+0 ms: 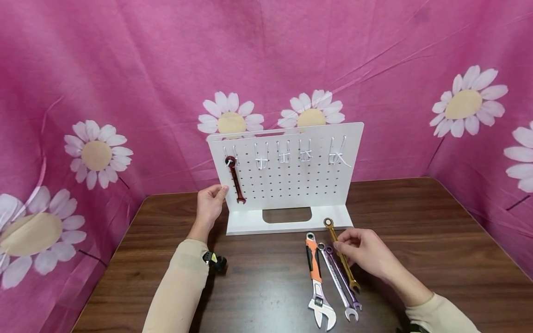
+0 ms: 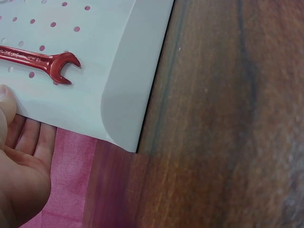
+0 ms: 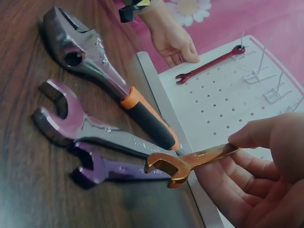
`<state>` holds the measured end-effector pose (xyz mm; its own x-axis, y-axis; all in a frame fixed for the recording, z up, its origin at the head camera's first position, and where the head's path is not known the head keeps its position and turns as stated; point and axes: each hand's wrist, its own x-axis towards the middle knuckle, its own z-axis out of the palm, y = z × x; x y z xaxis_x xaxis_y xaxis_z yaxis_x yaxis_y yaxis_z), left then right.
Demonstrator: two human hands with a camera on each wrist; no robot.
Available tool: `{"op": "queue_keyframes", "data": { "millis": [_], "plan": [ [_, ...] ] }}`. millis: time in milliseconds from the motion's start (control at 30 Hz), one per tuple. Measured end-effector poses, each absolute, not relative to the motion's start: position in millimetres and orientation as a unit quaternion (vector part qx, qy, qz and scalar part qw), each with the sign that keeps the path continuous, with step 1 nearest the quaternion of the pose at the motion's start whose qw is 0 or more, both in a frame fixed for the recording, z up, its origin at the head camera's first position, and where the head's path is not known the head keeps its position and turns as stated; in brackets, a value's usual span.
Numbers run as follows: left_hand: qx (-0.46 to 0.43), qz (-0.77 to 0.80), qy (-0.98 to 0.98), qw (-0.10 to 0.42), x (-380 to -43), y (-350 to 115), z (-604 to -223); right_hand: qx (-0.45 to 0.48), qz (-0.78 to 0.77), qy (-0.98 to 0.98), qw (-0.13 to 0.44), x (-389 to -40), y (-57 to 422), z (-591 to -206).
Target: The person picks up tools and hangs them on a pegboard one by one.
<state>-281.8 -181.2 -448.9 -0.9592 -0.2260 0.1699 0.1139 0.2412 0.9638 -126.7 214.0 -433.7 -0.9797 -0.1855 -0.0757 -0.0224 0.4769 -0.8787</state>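
Note:
A white pegboard (image 1: pixel 287 202) stands upright on its base. My left hand (image 1: pixel 209 204) grips its left edge, thumb on the front face and fingers behind. Close to that thumb, a red wrench (image 1: pixel 236 181) hangs from the leftmost hook. My right hand (image 1: pixel 366 249) pinches a gold wrench (image 3: pixel 204 156) by its shaft between thumb and fingers, in front of the board's right side. On the table beside it lie a purple wrench (image 1: pixel 343 278), a silver wrench (image 1: pixel 336 280) and an adjustable wrench (image 1: pixel 315 273) with an orange and black handle.
Several white hooks (image 1: pixel 284 156) line the upper part of the board, to the right of the red wrench. The brown wooden table (image 1: pixel 258 286) reaches back to a pink cloth (image 1: pixel 166 69) printed with daisies.

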Motion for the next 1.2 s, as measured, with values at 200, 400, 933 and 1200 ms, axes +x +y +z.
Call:
{"op": "queue_keyframes", "data": {
  "millis": [200,400,933,1200],
  "plan": [
    [0.035,-0.613,-0.776,0.143,-282.0,-181.5,-450.2,-0.07,-0.497,0.863,0.057,-131.9,207.5,-428.9],
    [0.033,-0.616,-0.773,0.147,-282.4,-180.5,-451.1,-0.077,-0.491,0.866,0.045,-138.5,202.1,-425.1],
    [0.033,-0.617,-0.773,0.146,-282.3,-179.9,-450.4,-0.099,-0.542,0.834,0.032,-153.1,173.3,-419.5],
    [0.031,-0.614,-0.776,0.142,-282.0,-180.7,-450.8,-0.102,-0.556,0.824,0.028,-161.8,157.9,-411.7]
  ]
}}
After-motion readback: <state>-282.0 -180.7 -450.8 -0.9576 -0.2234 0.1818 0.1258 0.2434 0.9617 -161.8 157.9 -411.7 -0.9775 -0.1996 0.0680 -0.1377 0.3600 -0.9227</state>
